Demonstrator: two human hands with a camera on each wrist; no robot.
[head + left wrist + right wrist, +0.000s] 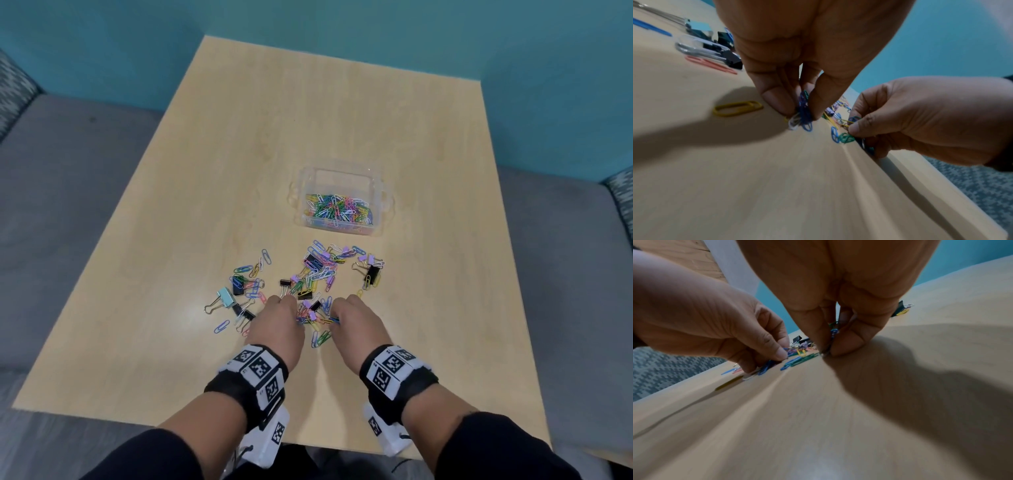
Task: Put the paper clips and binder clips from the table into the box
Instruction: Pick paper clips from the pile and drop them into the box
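Coloured paper clips and black, lilac and pale blue binder clips lie scattered on the wooden table. A clear plastic box beyond them holds many paper clips. My left hand sits low on the near part of the pile, its fingers pinching a bunch of blue and white paper clips. My right hand is beside it, pinching several paper clips against the table. In the left wrist view the right hand grips green and blue clips.
A yellow paper clip lies alone near my left fingers. Grey upholstered seating flanks the table on both sides, with a teal wall behind. The table's near edge is under my forearms.
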